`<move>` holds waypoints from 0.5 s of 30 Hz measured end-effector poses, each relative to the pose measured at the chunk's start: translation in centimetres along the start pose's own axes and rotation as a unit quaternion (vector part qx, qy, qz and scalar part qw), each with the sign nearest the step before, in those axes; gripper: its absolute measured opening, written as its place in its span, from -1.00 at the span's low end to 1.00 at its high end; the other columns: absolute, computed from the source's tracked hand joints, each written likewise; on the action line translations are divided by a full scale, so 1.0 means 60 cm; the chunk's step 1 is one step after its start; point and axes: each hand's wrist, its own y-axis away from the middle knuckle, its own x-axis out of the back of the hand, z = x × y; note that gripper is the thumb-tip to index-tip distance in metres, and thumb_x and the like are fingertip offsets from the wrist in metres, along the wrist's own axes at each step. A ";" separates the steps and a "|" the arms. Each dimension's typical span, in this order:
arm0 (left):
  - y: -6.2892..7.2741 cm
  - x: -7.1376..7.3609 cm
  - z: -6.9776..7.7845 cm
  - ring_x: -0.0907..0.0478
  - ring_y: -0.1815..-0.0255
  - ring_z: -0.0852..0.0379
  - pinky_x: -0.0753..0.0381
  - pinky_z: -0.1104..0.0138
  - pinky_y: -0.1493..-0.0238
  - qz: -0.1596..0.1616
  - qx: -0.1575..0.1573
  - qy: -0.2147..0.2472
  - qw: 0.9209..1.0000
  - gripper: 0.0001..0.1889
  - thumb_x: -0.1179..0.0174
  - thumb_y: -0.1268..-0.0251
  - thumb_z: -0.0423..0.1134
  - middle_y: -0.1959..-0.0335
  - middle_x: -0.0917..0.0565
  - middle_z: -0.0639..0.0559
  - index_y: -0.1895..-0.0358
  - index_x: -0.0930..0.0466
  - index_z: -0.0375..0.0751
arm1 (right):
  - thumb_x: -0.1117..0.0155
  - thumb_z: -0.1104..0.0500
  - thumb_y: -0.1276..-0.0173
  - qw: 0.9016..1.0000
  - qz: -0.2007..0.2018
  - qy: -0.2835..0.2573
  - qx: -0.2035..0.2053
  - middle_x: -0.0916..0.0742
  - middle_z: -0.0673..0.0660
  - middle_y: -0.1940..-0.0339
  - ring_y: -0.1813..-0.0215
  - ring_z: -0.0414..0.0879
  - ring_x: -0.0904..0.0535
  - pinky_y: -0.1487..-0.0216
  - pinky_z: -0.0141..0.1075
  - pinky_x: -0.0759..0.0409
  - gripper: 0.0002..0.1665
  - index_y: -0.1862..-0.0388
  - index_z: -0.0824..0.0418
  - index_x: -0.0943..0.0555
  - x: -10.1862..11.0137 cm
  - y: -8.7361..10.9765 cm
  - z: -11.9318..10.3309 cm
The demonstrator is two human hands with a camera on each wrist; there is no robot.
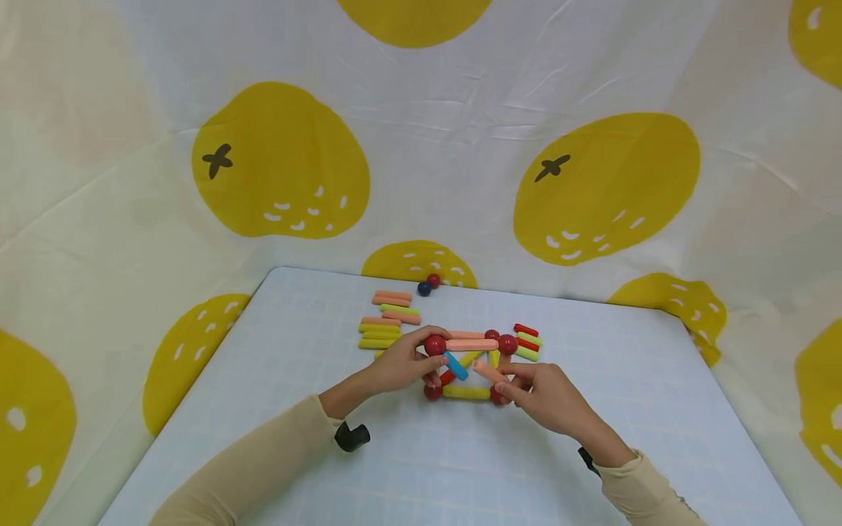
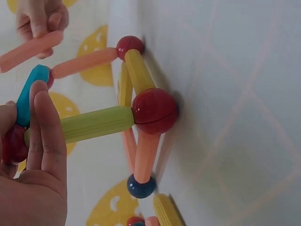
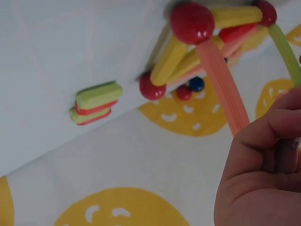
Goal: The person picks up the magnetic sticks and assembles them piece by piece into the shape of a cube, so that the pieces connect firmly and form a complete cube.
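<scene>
A box-shaped frame of coloured construction sticks and red balls stands on the table; a yellow stick (image 1: 467,393) forms its lower front edge. My left hand (image 1: 400,363) grips the red ball (image 1: 435,345) at its upper left corner. From that ball a blue stick (image 1: 456,367) slants inward, and in the left wrist view the blue stick (image 2: 32,94) lies between thumb and fingers. My right hand (image 1: 551,398) pinches a peach stick (image 1: 489,371), its tip apart from the blue one. The right wrist view hides this stick behind the fingers.
Peach, yellow and green sticks (image 1: 380,336) lie in rows at the back left. A dark blue ball (image 1: 424,289) and a red ball (image 1: 433,280) rest near the far edge. Red and green sticks (image 1: 528,342) lie right of the frame. A fruit-patterned cloth (image 1: 447,183) hangs behind.
</scene>
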 end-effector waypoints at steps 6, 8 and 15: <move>-0.004 0.006 -0.002 -0.73 0.42 0.08 -0.77 0.29 0.18 -0.002 -0.011 -0.002 1.000 -0.56 -0.23 -0.48 -0.25 -0.03 -0.63 -0.40 -0.35 -0.42 -0.09 | -0.37 -0.03 -0.42 1.000 -0.021 0.014 -0.020 -0.77 -0.02 0.51 0.55 -0.21 -0.42 0.56 -0.44 -0.25 -0.73 0.04 0.09 -0.75 -0.031 0.000 0.022; -0.005 0.006 -0.002 -0.73 0.41 0.09 -0.77 0.29 0.18 0.000 -0.010 -0.004 1.000 -0.56 -0.23 -0.47 -0.25 -0.02 -0.64 -0.34 -0.35 -0.42 -0.07 | -0.37 -0.02 -0.41 0.999 -0.020 0.016 -0.025 -0.77 -0.02 0.51 0.55 -0.21 -0.41 0.56 -0.44 -0.23 -0.73 0.03 0.08 -0.75 -0.039 -0.001 0.025; -0.005 0.005 0.001 -0.70 0.41 0.11 -0.76 0.30 0.20 0.002 -0.011 -0.022 1.000 -0.54 -0.25 -0.47 -0.22 0.05 -0.66 -0.25 -0.36 -0.42 -0.07 | -0.36 0.00 -0.43 0.999 -0.018 0.011 -0.041 -0.76 -0.04 0.54 0.57 -0.21 -0.37 0.58 -0.44 -0.20 -0.80 0.09 0.06 -0.75 -0.053 -0.004 0.030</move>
